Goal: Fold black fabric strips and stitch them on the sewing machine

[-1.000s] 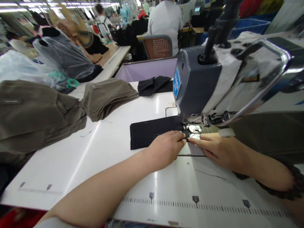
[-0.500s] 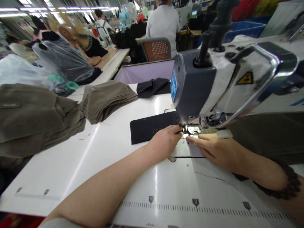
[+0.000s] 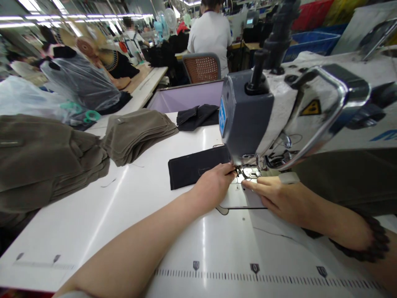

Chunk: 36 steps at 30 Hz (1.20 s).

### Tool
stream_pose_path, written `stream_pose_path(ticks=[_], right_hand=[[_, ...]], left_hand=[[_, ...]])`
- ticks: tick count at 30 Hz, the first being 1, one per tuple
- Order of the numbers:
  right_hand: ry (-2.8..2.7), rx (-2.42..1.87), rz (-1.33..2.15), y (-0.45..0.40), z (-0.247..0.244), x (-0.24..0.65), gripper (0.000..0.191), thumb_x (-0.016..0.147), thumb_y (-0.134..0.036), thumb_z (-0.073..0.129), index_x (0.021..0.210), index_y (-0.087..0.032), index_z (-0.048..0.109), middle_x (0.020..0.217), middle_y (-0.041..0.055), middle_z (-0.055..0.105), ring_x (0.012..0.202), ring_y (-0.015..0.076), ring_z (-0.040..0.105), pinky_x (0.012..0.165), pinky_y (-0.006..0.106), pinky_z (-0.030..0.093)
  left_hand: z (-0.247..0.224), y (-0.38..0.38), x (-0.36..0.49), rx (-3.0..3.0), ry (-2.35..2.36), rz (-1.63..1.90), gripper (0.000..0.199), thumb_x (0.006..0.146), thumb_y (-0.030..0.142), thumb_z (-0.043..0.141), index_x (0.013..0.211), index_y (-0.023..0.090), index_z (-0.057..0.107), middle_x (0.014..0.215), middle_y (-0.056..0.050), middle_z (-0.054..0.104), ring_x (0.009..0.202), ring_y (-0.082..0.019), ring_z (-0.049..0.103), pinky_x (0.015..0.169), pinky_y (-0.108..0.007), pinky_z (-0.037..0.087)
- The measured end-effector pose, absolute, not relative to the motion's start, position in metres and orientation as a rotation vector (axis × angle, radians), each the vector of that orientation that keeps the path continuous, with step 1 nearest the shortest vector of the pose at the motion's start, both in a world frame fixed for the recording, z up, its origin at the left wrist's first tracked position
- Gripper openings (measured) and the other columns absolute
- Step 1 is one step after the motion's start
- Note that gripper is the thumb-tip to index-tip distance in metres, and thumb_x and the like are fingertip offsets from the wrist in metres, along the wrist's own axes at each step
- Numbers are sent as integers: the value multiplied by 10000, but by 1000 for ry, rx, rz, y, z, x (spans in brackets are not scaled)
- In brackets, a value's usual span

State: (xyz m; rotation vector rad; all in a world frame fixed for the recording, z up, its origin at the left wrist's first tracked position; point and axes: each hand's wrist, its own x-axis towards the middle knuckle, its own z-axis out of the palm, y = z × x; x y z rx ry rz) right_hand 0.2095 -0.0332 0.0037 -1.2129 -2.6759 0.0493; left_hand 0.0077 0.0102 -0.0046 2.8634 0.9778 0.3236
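A dark, flat folded fabric piece [image 3: 194, 165] lies on the white machine table, its right end reaching under the sewing machine head [image 3: 245, 111]. My left hand [image 3: 215, 184] is closed at the lower right edge of this piece, its fingertips pinched together beside the presser foot [image 3: 238, 170]. Right of the foot, my right hand [image 3: 279, 192] rests with its fingers stretched out, the index fingertip touching the metal needle plate [image 3: 242, 200]. A pale band circles one of its fingers. The left fingertips are partly hidden by the hand itself.
Stacks of olive-brown cut fabric [image 3: 139, 132] lie on the left, with dark cloth [image 3: 197, 116] behind. More olive cloth [image 3: 347, 178] sits under the machine arm. A ruler scale [image 3: 229, 275] runs along the front edge. A person [image 3: 209, 37] sits beyond a chair [image 3: 201, 68].
The view has shifted slightly, so everything sits a little further left and lower. Both hands and the dark fabric piece keep nearly the same places at the machine.
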Motion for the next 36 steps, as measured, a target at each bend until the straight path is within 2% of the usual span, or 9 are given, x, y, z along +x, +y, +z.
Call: stream_pose_path(ticks=[9, 18, 25, 32, 36], right_hand=[[-2695, -1198, 94, -33, 1, 212, 368, 808, -132, 356, 1106, -172, 568, 763, 29, 636, 615, 118, 580, 460, 213, 374], [-2698, -1212, 150, -32, -3, 214, 367, 823, -144, 355, 1129, -178, 556, 773, 33, 616, 636, 127, 578, 471, 216, 389], [-2708, -1220, 238, -31, -7, 215, 362, 829, -144, 369, 1145, -183, 541, 773, 28, 600, 678, 135, 575, 583, 245, 433], [-2697, -1201, 206, -31, -5, 214, 370, 831, -140, 347, 1141, -178, 545, 781, 27, 619, 662, 127, 588, 541, 226, 428], [-2687, -1203, 103, -32, 0, 212, 367, 827, -137, 343, 1116, -177, 565, 779, 33, 638, 592, 124, 577, 480, 227, 394]], left_hand=[[-5, 10, 9, 2851, 968, 298, 199, 841, 103, 455, 974, 109, 603, 1019, -73, 606, 933, -180, 582, 803, -274, 502], [-5, 11, 8, 2804, 940, 276, 213, 858, 98, 431, 1000, 99, 589, 1081, -86, 584, 1021, -185, 548, 877, -284, 466], [-7, 11, 8, 2789, 930, 296, 209, 864, 94, 411, 977, 99, 587, 1072, -88, 585, 1034, -183, 539, 888, -289, 460], [-5, 12, 8, 2822, 933, 257, 214, 836, 74, 435, 982, 98, 589, 1066, -88, 585, 999, -186, 553, 870, -291, 472], [-5, 12, 8, 2813, 951, 266, 227, 859, 102, 414, 989, 102, 599, 1060, -83, 594, 983, -196, 568, 856, -304, 482]])
